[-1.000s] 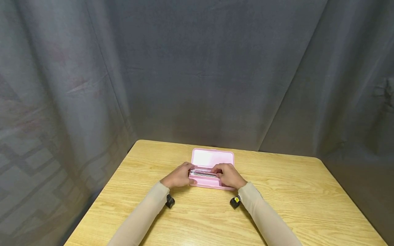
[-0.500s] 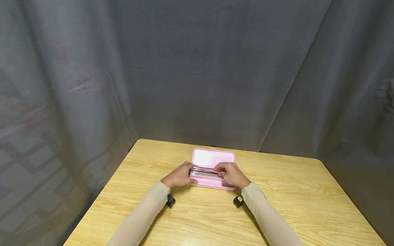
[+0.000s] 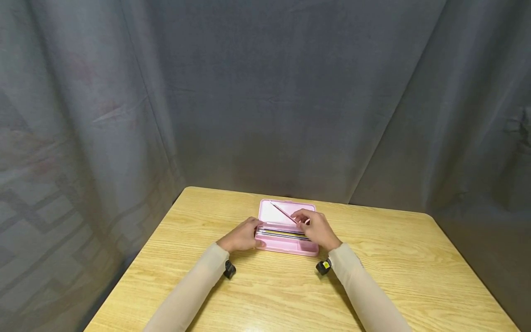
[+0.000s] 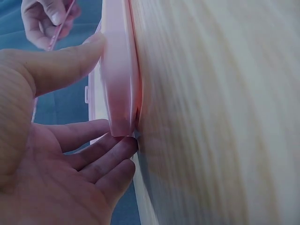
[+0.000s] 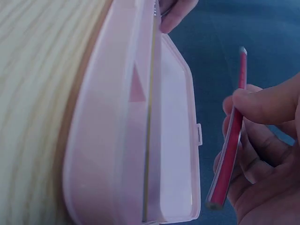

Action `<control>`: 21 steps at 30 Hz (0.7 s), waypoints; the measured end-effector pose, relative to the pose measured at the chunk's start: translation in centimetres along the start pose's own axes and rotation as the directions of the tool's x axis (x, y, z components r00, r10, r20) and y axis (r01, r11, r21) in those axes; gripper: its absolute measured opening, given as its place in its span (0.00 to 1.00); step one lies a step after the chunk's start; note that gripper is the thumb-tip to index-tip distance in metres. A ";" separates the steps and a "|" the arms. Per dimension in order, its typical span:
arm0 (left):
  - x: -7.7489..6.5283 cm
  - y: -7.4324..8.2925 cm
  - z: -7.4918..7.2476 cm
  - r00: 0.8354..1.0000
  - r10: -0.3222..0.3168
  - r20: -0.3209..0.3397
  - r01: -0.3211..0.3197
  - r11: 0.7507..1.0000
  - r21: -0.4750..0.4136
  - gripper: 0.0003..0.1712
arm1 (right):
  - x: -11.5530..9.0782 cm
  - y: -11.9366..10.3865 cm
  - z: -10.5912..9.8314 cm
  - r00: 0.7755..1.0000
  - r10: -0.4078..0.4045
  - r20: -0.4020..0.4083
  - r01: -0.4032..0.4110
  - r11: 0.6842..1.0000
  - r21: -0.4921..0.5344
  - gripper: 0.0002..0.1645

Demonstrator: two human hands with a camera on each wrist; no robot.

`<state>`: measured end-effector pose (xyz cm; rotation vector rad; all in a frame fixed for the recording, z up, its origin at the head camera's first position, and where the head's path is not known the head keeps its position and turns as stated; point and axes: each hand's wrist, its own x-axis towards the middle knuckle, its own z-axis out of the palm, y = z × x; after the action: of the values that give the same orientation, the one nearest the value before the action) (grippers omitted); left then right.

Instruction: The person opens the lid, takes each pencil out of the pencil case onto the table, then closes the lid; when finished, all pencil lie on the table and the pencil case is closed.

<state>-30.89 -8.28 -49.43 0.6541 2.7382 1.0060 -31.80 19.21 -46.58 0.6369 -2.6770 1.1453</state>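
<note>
An open pink pencil case (image 3: pixel 275 247) lies on the table, its lid tipped back toward the curtain. Several pencils (image 3: pixel 282 233) lie lengthwise inside, one yellow among dark and silvery ones. My left hand (image 3: pixel 242 237) holds the case's left end, thumb at the front wall and fingers around the end, as the left wrist view shows. Over the case's right half, my right hand (image 3: pixel 316 228) pinches a red pencil (image 5: pixel 230 154) between thumb and fingers. That pencil slants up to the left in front of the lid (image 3: pixel 269 212). The right wrist view shows its flat grey end.
The wooden table (image 3: pixel 265 290) extends on both sides of the case and toward me. Grey curtains (image 3: pixel 265 101) hang behind its far edge and along the sides. A small black wrist camera (image 3: pixel 323 266) sits under the right wrist, another (image 3: pixel 229 269) under the left.
My right hand has lifted the red pencil out from among the others and moved slightly right and up, tilting it. My left hand stays at the case's left end.
</note>
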 end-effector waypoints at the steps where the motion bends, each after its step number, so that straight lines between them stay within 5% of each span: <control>1: 0.0 0.0 0.0 1.000 0.001 -0.002 -0.001 1.000 0.002 0.44 | 0.0 0.0 -0.1 1.000 -0.004 -0.019 0.004 1.000 0.006 0.18; 8: 0.1 -0.1 0.1 1.000 0.007 -0.006 -0.007 1.000 0.008 0.44 | 0.0 0.8 -0.6 0.992 -0.001 -0.126 0.005 1.000 0.030 0.19; 21: 0.1 -0.4 0.1 1.000 -0.017 0.010 0.017 1.000 -0.020 0.44 | -0.8 2.0 -2.5 0.977 0.067 -0.200 -0.060 0.997 0.043 0.19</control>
<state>-31.10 -8.50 -49.79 0.6297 2.7170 1.0231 -32.01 22.50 -46.45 0.4178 -2.5265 1.2070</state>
